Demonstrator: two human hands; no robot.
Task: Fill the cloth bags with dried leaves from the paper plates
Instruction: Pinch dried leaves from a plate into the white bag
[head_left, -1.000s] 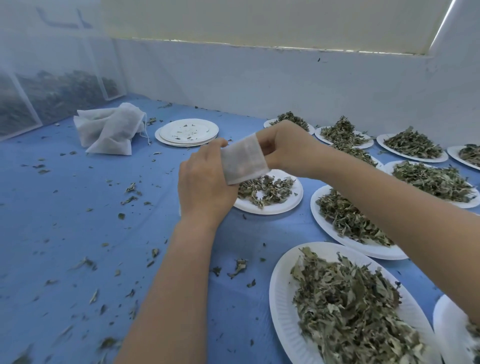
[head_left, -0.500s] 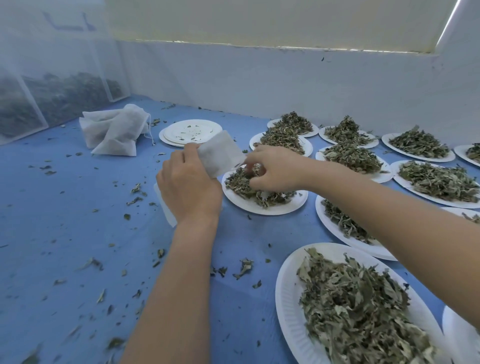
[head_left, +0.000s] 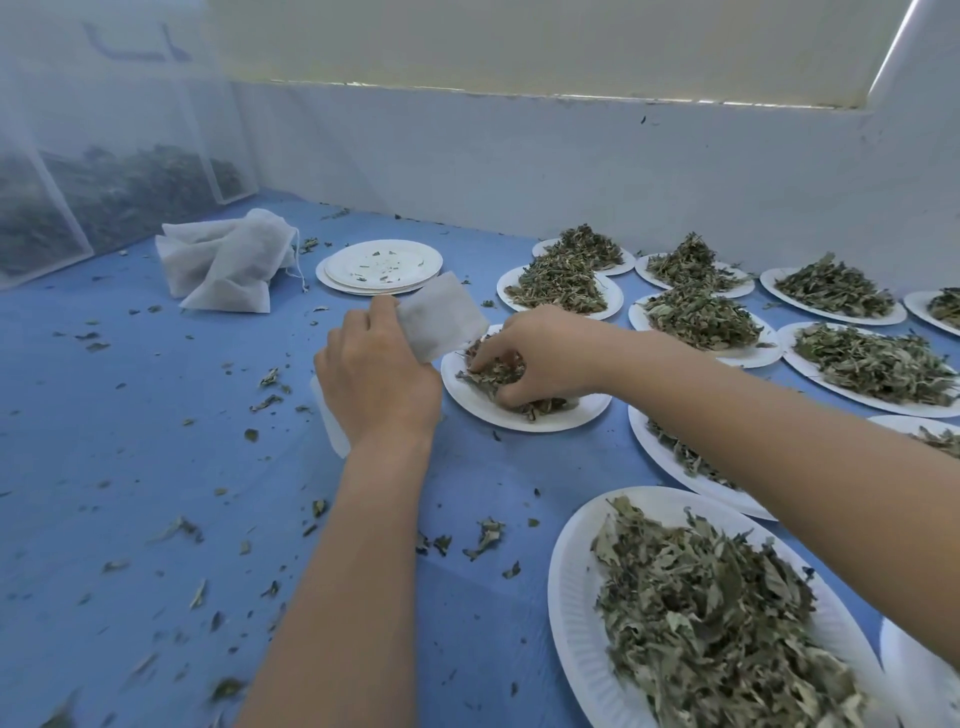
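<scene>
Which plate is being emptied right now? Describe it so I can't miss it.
On the blue table, find the plates of dried leaves at right. It is the paper plate at the group's left edge, the only one with the right hand gathering its leaves.

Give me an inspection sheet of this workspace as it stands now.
Surface: blue table, littered with leaf crumbs.
Job's things: small cloth bag held up; plate of dried leaves being picked from; more heaped plates to the right.
Clutter: pile of spare bags; stack of empty plates.
Grippers: left hand grips the bag; right hand grabs leaves.
Cables: nothing seen.
Surroundings: white wall; mesh boxes of leaves far left.
</scene>
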